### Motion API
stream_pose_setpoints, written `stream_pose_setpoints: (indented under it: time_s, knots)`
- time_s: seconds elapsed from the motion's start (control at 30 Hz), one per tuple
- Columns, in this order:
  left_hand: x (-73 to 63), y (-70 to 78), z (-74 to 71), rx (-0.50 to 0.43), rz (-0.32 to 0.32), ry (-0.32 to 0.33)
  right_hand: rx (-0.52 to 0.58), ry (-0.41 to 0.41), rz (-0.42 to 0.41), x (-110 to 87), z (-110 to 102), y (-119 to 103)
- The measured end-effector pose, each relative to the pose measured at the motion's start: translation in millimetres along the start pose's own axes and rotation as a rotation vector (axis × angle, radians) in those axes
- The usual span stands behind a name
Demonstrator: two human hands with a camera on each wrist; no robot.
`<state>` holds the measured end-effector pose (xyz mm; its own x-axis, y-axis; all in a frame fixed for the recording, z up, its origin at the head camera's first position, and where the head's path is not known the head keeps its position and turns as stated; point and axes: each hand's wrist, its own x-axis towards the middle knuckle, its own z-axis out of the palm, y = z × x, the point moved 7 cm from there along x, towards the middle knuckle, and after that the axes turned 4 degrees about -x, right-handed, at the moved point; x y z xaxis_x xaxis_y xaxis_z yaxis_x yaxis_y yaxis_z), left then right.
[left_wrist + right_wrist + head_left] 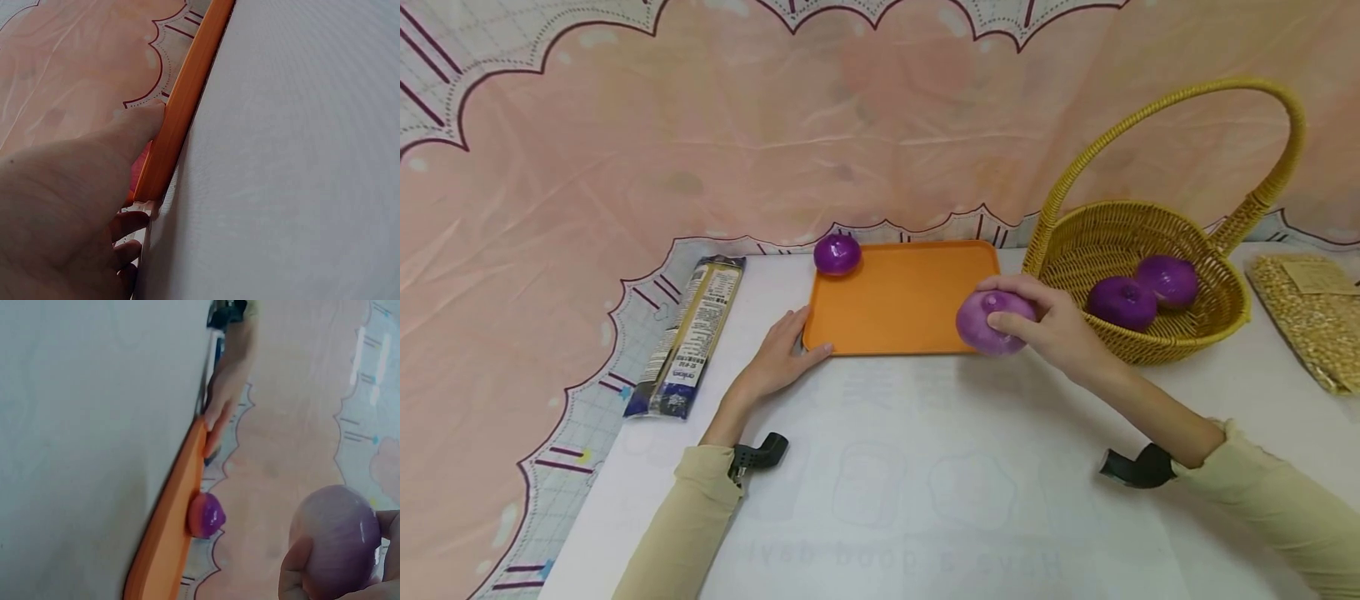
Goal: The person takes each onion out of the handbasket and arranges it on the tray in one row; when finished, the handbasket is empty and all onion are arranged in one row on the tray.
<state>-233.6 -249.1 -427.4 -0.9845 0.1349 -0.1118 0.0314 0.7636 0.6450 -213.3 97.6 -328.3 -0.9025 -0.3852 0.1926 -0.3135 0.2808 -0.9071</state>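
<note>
My right hand point(1060, 329) grips a pale purple onion point(988, 321) above the right front corner of an orange tray point(902, 300). In the right wrist view, fingers and thumb press the sides of this onion point(337, 540). On the tray's back left corner sits a darker purple onion point(837, 255). My left hand point(778, 354) rests at the tray's front left corner. The left wrist view has its thumb touching the orange rim point(181, 119), with the other fingers beside the corner, partly hidden. Two more purple onions point(1122, 303) lie in a wicker basket point(1150, 346).
The basket's tall arched handle point(1247, 87) rises right of the tray. A long printed packet point(688, 342) lies to the left, and a clear bag of yellowish grains point(1303, 312) at the far right. A patterned pink cloth point(850, 125) hangs behind the white tabletop point(880, 467).
</note>
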Motion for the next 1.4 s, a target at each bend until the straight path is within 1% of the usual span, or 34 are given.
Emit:
stream_pose_setpoints:
  time_s: [0.1, 0.27, 0.4, 0.7, 0.8, 0.9, 1.03, 1.13, 1.3, 1.4]
  knots:
    - [0.3, -0.5, 0.5, 0.002, 0.001, -0.003, -0.006, -0.002, -0.026, 0.9, 4.9, -1.6]
    - [0.9, -1.1, 0.7, 0.002, 0.007, -0.001, -0.004, 0.009, -0.030, 7.5, 13.1, -4.0]
    - [0.4, -1.3, 0.9, -0.003, -0.001, -0.003, 0.007, 0.010, -0.005, 15.5, 20.6, -4.2]
    - [-0.7, 0.8, 0.9, -0.005, 0.005, 0.000, 0.045, 0.025, 0.049, 32.8, 35.2, -6.9]
    - [-0.7, 1.4, 0.4, -0.006, 0.010, 0.003, 0.052, 0.045, 0.075, 41.8, 36.3, -1.5]
    - [-1.0, 1.5, 0.2, -0.009, 0.013, 0.002, 0.088, 0.073, 0.114, 55.2, 35.7, 9.2]
    - [-1.1, 0.8, 1.0, -0.007, 0.012, -0.001, 0.215, 0.107, 0.208, 73.3, 35.6, 23.9]
    - [-1.2, 0.0, 1.8, -0.007, 0.011, -0.002, 0.286, 0.133, 0.261, 84.3, 37.0, 29.5]
    - [-1.0, 1.1, 1.4, -0.005, 0.015, 0.000, 0.313, 0.166, 0.299, 100.3, 40.6, 32.6]
    - [-0.7, 2.3, 0.3, -0.004, 0.014, 0.001, 0.310, 0.164, 0.313, 109.9, 44.5, 32.6]
